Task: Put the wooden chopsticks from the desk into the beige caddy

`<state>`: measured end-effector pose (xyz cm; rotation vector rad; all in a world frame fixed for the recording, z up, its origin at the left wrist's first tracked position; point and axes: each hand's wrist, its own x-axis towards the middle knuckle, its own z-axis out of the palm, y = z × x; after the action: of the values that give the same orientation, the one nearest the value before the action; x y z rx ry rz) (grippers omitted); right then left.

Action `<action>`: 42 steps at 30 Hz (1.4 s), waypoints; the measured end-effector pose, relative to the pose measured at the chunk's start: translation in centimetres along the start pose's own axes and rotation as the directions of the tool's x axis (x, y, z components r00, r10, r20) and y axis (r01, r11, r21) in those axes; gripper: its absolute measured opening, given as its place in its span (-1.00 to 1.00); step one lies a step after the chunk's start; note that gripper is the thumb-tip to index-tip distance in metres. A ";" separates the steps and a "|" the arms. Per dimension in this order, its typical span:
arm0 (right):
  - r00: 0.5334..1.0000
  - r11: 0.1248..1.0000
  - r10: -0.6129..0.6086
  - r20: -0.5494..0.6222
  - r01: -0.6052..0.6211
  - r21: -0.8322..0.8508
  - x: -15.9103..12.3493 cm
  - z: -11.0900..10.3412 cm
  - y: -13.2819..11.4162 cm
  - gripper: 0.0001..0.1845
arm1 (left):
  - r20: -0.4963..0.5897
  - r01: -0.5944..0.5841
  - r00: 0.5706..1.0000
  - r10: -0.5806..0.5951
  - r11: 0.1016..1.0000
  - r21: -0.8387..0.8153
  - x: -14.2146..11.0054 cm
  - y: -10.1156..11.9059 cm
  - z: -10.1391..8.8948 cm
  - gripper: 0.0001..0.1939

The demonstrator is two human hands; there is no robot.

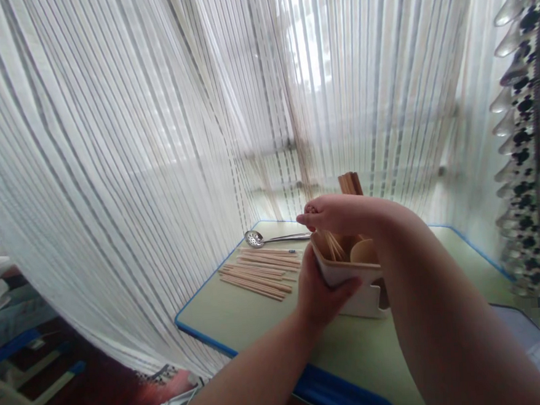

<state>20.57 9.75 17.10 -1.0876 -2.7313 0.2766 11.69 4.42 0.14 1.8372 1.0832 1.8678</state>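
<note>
Left hand [321, 290]: fingers clamped on the white box [358, 304].
Box: standing on the green table [260, 326].
Right hand [340, 213]: over the box, fingers closed around thin sticks [333, 245].
Long sticks [257, 278]: lying left of the box.
Spoon with holes [255, 239]: just behind them.
Curtain [153, 112]: at the back.

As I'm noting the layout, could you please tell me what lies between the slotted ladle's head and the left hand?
The head view shows light wooden sticks on the tabletop between ladle and left hand.

The head camera looks forward and down over a nearby table [250, 322].
</note>
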 end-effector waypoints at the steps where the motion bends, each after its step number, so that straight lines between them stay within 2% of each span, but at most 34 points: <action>1: 0.999 1.000 0.024 0.021 -0.023 -0.021 -0.3 -0.2 -0.2 -0.51 | -0.003 0.000 1.000 0.000 1.000 0.004 0.0 0.0 0.0 -0.15; 4: 0.995 0.996 0.075 0.062 -0.073 -0.042 -1.3 -0.7 -0.6 -0.55 | 0.005 0.002 1.000 -0.002 1.000 0.016 0.0 -0.1 0.0 -0.15; 11: 0.995 0.998 0.059 0.086 -0.057 -0.016 -1.7 -0.9 -0.9 -0.66 | 0.027 -0.008 1.000 0.008 1.000 0.005 0.1 -0.1 0.2 -0.19; 18: 0.991 0.997 0.066 0.120 -0.071 0.040 -1.1 -0.6 -1.1 -0.60 | 0.029 -0.015 0.999 0.015 1.000 0.017 0.1 0.1 0.1 -0.20; 23: 0.995 0.998 0.046 0.093 -0.049 0.029 -1.0 -0.8 -1.5 -0.67 | 0.023 -0.014 1.000 0.013 0.999 0.050 0.1 0.1 0.1 -0.19; 30: 0.993 0.993 0.113 0.047 -0.112 -0.030 -0.4 -0.5 -1.5 -0.77 | 0.032 -0.020 0.999 0.018 0.997 0.078 0.1 0.3 0.1 -0.17; 36: 0.975 0.951 0.223 -0.009 -0.219 -0.219 -0.9 -1.0 -2.6 -0.73 | 0.019 -0.024 1.000 0.022 0.996 0.082 -0.1 -0.2 0.1 -0.15; 42: 0.986 0.977 0.165 0.025 -0.160 -0.143 -1.1 -1.1 -3.3 -0.69 | 0.006 -0.022 1.000 0.021 0.994 0.104 0.0 -0.1 0.1 -0.15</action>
<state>19.46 6.71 18.79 -1.3593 -2.7323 0.1294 11.75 4.48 0.06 1.9166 1.1845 1.8499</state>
